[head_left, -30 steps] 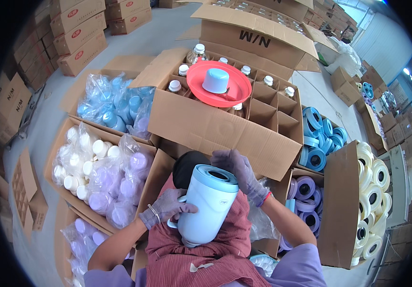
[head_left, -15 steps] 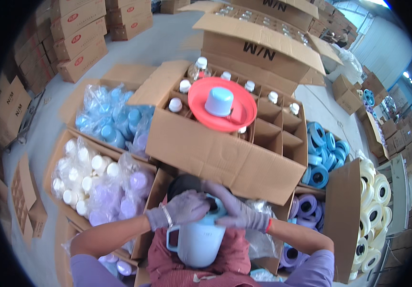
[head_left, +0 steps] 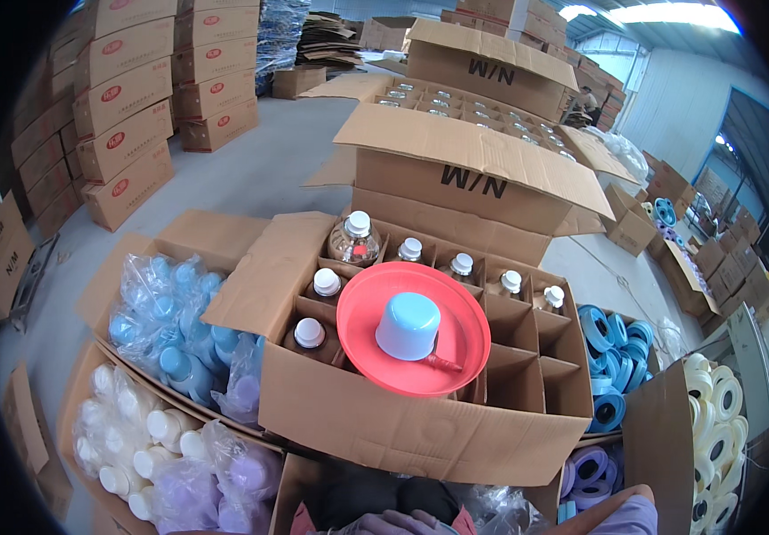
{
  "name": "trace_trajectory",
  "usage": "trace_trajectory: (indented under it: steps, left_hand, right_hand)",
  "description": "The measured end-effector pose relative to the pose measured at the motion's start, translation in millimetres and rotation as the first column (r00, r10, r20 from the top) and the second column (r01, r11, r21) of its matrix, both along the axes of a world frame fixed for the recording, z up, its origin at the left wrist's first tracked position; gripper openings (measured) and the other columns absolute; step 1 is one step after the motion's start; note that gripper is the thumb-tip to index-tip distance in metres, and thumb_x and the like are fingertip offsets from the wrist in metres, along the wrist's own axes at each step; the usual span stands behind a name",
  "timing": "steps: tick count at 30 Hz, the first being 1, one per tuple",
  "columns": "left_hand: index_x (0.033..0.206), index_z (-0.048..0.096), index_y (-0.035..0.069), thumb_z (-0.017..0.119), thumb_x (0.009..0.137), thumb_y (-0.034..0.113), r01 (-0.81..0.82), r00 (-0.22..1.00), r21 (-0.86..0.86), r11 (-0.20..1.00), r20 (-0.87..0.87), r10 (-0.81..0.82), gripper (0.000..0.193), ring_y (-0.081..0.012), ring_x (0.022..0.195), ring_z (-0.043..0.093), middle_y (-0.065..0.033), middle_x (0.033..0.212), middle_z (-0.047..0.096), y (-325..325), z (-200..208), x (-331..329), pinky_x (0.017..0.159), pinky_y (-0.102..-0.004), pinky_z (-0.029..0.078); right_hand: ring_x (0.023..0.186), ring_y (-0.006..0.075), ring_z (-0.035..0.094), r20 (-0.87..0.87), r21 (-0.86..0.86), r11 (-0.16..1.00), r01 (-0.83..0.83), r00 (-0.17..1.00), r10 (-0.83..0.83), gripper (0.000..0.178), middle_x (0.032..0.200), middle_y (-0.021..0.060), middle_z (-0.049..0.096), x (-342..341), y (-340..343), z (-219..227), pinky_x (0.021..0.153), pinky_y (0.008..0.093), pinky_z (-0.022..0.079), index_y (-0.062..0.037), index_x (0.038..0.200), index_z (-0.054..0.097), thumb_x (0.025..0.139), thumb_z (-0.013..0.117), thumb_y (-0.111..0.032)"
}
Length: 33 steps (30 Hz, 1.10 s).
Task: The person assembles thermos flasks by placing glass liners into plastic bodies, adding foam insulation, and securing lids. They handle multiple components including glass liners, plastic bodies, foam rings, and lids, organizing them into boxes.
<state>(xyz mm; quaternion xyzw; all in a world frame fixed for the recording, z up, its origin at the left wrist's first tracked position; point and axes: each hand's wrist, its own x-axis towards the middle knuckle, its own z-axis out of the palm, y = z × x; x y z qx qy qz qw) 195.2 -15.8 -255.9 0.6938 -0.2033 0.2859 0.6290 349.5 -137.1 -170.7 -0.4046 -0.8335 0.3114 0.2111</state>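
Observation:
Grey-purple gloved fingers (head_left: 389,524) show at the lower edge, in front of dark rounded shapes (head_left: 384,496) between my knees. Only a strip of glove is visible, so I cannot make out which hand it is or what it holds. My right forearm (head_left: 612,510) comes in at the lower right. Ahead stands an open divided carton (head_left: 420,437) with several white-capped clear bottles (head_left: 354,241) in its cells. On top of it lies a red round dish (head_left: 358,334), with a light-blue cup-shaped cap (head_left: 409,326) and a dark-red slim tool (head_left: 442,362) in it.
At left are boxes of bagged blue bottle parts (head_left: 179,366) and white and purple ones (head_left: 157,428). Blue rings (head_left: 612,410), purple rings (head_left: 590,464) and cream rings (head_left: 723,392) lie at right. Another divided carton (head_left: 474,192) stands behind; stacked cartons (head_left: 126,107) rise at far left.
The view has tilted up, so everything sits lower in the picture. The light-blue jug and lid between my gloved hands have left the view, and most of both hands too.

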Motion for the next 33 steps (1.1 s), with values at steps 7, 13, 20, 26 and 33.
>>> trace_trajectory:
  steps: [7, 13, 20, 26, 33]
  left_hand:
    - [0.118, 0.064, 0.006, 0.058, 0.088, 0.012, -0.192, 0.913, 0.041, 0.981, -0.360, 0.194, 0.031, -0.0363, 0.125, 0.053, -0.0176, 0.126, 0.060, -13.9, 35.9, -21.7, 0.107, -0.0464, 0.042]
    - [0.113, 0.065, 0.007, 0.059, 0.086, 0.010, -0.568, 0.762, 0.224, 0.792, -0.221, 0.609, 0.027, -0.0315, 0.106, 0.061, -0.0134, 0.111, 0.066, -31.0, 33.5, -32.7, 0.094, -0.0377, 0.050]
    - [0.112, 0.064, 0.006, 0.063, 0.087, 0.006, -0.287, 0.738, -0.086, 0.954, -0.654, 0.163, 0.025, -0.0250, 0.100, 0.065, -0.0113, 0.105, 0.067, -22.2, -74.0, -40.0, 0.089, -0.0340, 0.053]
    - [0.125, 0.057, -0.001, 0.058, 0.097, 0.011, -0.617, 0.697, -0.365, 0.697, -0.665, 0.268, 0.031, -0.0183, 0.115, 0.058, -0.0121, 0.123, 0.062, -41.6, -19.1, -43.7, 0.099, -0.0328, 0.046]
    - [0.146, 0.040, -0.002, 0.061, 0.096, 0.026, -0.697, 0.455, -0.042, 0.716, -0.798, 0.395, 0.061, -0.0186, 0.101, 0.065, -0.0131, 0.117, 0.066, -112.2, 7.0, -122.6, 0.090, -0.0294, 0.051]
  right_hand:
    - [0.138, 0.0450, 0.033, -0.284, 0.313, 0.928, -0.203, 0.912, 0.296, 0.076, 0.148, 0.0258, 0.036, 29.9, 29.9, -10.3, 0.112, 0.0596, 0.025, 0.0000, 0.143, 0.041, 0.084, 0.059, -0.045]
    - [0.134, 0.0477, 0.040, -0.399, 0.310, 0.940, -0.144, 0.877, 0.266, 0.082, 0.143, 0.0287, 0.042, 2.2, 47.8, -3.6, 0.108, 0.0590, 0.034, 0.0043, 0.140, 0.043, 0.079, 0.073, -0.042]
    - [0.143, 0.0428, 0.028, -0.058, -0.010, 0.997, 0.074, 0.996, -0.074, 0.091, 0.152, 0.0216, 0.034, 0.0, 16.9, 21.9, 0.117, 0.0527, 0.023, -0.0016, 0.148, 0.034, 0.079, 0.069, -0.049]
    - [0.134, 0.0369, 0.042, -0.439, 0.045, 0.997, 0.060, 0.898, -0.034, 0.063, 0.144, 0.0208, 0.043, 20.9, 18.1, -13.8, 0.113, 0.0472, 0.032, -0.0019, 0.143, 0.042, 0.095, 0.058, -0.038]
    - [0.125, 0.0305, 0.052, -0.374, 0.013, 0.863, 0.505, 0.803, -0.464, 0.046, 0.130, 0.0181, 0.057, 56.4, 40.5, 38.3, 0.109, 0.0395, 0.038, 0.0008, 0.129, 0.056, 0.087, 0.062, -0.019]
